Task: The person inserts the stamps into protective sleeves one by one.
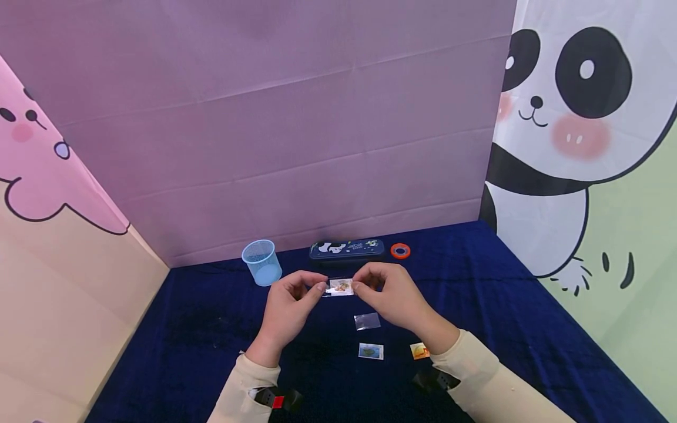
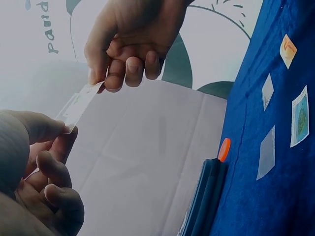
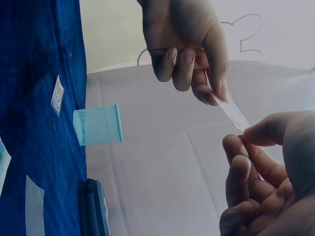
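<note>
Both hands hold a small stamp-like picture card (image 1: pixel 342 286) in a clear plastic sleeve (image 2: pixel 74 110) between them, lifted above the dark blue cloth. My left hand (image 1: pixel 285 314) pinches the sleeve's left end between thumb and forefinger. The opposite end is pinched by my right hand (image 1: pixel 394 296) in the same way, its other fingers loosely curled. On the cloth just below lies a flat clear sleeve (image 1: pixel 367 321). Nearer to me is a blue-green stamp (image 1: pixel 371 351). An orange and yellow stamp (image 1: pixel 419 351) is partly covered by the right forearm.
A light blue mesh cup (image 1: pixel 262 262) stands at the back left. Behind the hands lies a dark blue panda pencil case (image 1: pixel 346 249), with an orange-red ring-shaped roll (image 1: pixel 400 251) to its right. Fabric walls rise behind the cloth (image 1: pixel 211 329) and at both sides.
</note>
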A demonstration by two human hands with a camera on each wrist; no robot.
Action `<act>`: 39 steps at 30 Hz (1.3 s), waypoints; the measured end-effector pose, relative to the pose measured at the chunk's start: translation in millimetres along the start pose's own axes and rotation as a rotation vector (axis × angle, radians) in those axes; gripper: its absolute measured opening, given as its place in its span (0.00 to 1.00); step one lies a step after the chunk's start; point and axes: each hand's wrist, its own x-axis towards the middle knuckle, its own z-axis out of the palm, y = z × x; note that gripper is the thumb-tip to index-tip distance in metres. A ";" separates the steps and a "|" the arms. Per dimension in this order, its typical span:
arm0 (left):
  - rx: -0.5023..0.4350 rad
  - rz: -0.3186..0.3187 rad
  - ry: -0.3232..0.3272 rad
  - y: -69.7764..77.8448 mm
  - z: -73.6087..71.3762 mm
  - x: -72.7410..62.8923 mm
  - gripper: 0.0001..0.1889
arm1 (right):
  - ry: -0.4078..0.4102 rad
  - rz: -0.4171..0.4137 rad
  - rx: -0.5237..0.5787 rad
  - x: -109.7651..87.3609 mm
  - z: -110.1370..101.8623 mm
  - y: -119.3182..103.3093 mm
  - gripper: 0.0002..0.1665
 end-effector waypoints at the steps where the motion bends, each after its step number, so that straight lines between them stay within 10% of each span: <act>1: -0.001 0.000 0.001 -0.3 0.1 0.0 0.05 | 0.001 0.004 -0.003 0.0 0.0 -0.1 0.03; 39: 0.042 -0.013 -0.035 2.3 2.5 -1.9 0.06 | -0.045 -0.012 -0.013 -0.8 1.4 4.6 0.05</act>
